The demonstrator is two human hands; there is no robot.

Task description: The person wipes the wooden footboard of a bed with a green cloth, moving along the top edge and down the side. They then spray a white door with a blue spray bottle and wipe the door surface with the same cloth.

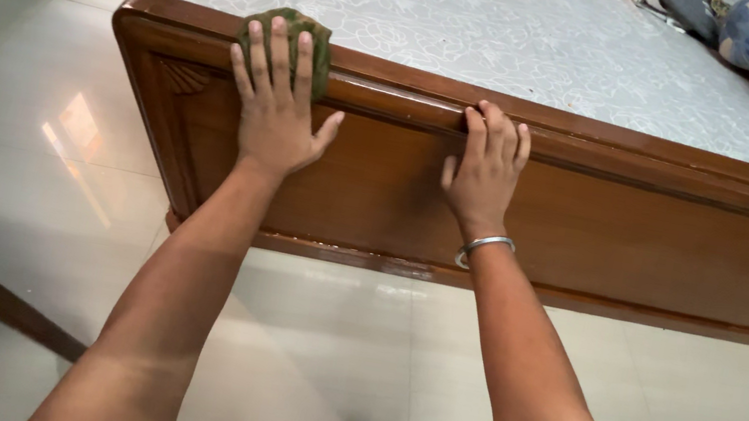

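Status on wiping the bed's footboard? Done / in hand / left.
Done: cannot tell; the wood shows no clear wiped or unwiped patch. In hand: left hand presses a green cloth flat on the top rail of the wooden footboard, near its left corner; right hand grips the rail mid-board. Left: likely the rail and panel to the right.

The left hand (pixel 277 108) lies on a cloth (pixel 288 44) atop the footboard (pixel 644 235), the right hand (pixel 485 173) at its three o'clock, the mattress (pixel 486 26) behind at twelve.
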